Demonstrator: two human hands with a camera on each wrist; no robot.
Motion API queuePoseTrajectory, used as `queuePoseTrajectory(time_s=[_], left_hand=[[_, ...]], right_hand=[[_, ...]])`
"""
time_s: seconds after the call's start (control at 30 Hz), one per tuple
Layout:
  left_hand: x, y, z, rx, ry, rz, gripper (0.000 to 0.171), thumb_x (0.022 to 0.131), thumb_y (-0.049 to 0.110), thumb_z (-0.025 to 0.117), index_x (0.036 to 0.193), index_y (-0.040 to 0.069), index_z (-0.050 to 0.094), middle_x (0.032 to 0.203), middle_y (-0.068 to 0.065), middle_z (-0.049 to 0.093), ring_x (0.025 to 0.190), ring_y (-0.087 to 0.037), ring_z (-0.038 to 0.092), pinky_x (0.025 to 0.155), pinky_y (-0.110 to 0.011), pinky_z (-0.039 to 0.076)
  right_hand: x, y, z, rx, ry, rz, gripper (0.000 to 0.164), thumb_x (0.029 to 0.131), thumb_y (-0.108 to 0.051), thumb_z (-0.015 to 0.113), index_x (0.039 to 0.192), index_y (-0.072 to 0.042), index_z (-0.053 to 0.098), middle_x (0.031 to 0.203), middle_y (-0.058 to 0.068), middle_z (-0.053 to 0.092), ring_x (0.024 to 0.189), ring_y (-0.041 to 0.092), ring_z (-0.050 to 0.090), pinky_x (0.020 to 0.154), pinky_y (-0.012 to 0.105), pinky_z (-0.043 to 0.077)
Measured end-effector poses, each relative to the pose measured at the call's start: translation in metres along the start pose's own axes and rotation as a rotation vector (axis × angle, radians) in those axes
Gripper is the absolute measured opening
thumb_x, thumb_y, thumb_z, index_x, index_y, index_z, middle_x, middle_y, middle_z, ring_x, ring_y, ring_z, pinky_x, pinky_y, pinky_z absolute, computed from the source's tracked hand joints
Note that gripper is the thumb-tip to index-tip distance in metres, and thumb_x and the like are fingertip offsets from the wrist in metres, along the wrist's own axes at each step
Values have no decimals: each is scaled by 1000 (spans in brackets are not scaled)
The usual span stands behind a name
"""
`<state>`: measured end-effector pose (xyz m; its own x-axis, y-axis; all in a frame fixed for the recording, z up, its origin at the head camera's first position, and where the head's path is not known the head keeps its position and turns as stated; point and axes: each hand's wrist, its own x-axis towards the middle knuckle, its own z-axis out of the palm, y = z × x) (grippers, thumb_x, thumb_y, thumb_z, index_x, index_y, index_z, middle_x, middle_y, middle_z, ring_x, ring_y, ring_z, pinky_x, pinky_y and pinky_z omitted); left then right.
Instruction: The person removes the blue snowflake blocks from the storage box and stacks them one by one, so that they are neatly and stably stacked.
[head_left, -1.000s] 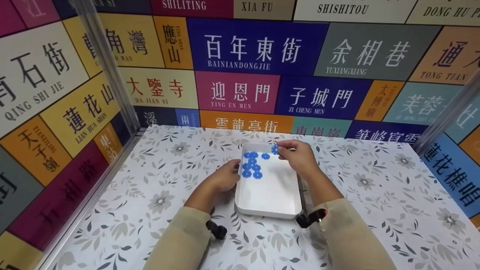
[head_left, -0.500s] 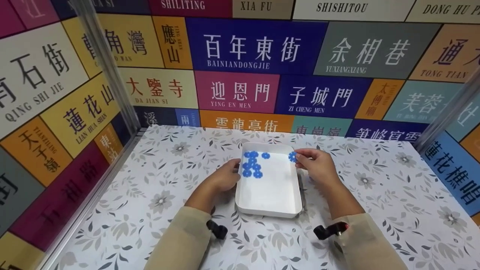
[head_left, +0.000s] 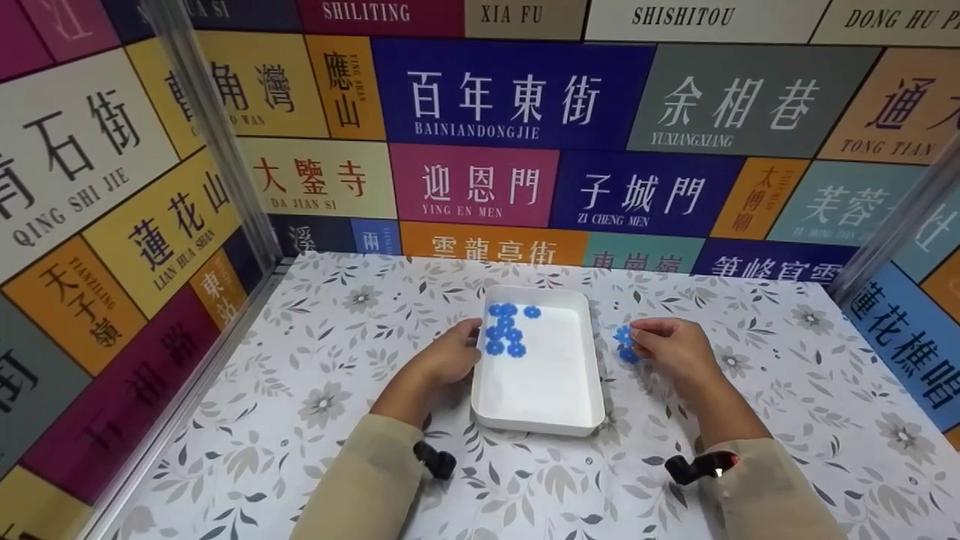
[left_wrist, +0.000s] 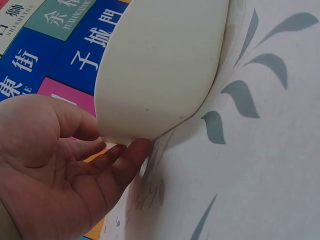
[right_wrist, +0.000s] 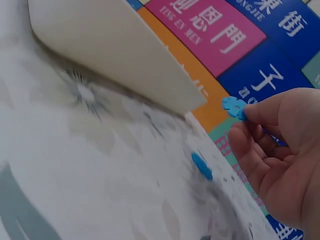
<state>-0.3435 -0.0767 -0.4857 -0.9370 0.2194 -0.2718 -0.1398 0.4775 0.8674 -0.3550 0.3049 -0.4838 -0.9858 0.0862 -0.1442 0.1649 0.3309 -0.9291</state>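
Note:
A white rectangular tray point(head_left: 540, 390) lies on the patterned tabletop, with several blue flower-shaped plastic pieces point(head_left: 504, 330) grouped in its far left part. My left hand point(head_left: 448, 351) holds the tray's left side; in the left wrist view its thumb and fingers meet the wall point(left_wrist: 160, 60) at the rim and lower down. Right of the tray, my right hand point(head_left: 675, 346) pinches one blue flower-shaped piece point(right_wrist: 233, 107) between thumb and fingertips. Just below that hand, a second blue piece point(right_wrist: 202, 166) lies on the tabletop, apart from the fingers.
The table point(head_left: 300, 450) wears a white cloth printed with grey leaves and flowers. Behind it rises a wall of coloured sign panels point(head_left: 517, 90), with metal posts at the left and right corners.
My right hand has moved right and nearer, from over the tray's far right part to beside it, still pinching its blue piece. A second blue piece now shows there. My left hand stays put.

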Motion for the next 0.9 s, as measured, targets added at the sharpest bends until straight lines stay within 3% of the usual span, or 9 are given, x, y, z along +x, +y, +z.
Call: queuePoseTrajectory(time_s=[0.13, 0.37, 0.53, 0.9], left_hand=[[0, -1, 0, 11, 6, 15, 66, 105, 12, 51, 169, 12, 32, 173, -12, 40, 163, -33, 35, 137, -51, 20], [-1, -1, 1, 25, 15, 47, 66, 104, 8, 49, 168, 9, 32, 171, -15, 42, 160, -34, 39, 136, -51, 25], [-2, 0, 1, 27, 10, 34, 67, 104, 9, 50, 168, 10, 32, 171, -14, 42, 161, -33, 38, 136, -51, 24], [-2, 0, 1, 25, 7, 18, 66, 105, 10, 49, 169, 12, 31, 173, -12, 40, 162, -33, 36, 136, -52, 24]], right_hand=[[3, 11, -9, -8, -33, 37, 41, 101, -25, 76, 134, -1, 71, 103, -4, 76, 89, 9, 72, 82, 25, 64], [9, 21, -16, -199, -44, 20, 38, 101, -26, 75, 130, -3, 75, 93, -4, 77, 78, 10, 72, 72, 24, 62], [10, 24, -15, -218, -50, 45, 34, 100, -26, 76, 125, -4, 76, 94, -4, 76, 80, 10, 71, 73, 23, 62], [11, 23, -9, -300, -19, 0, 32, 98, -24, 76, 121, -2, 78, 92, -5, 77, 76, 8, 69, 69, 21, 59]])
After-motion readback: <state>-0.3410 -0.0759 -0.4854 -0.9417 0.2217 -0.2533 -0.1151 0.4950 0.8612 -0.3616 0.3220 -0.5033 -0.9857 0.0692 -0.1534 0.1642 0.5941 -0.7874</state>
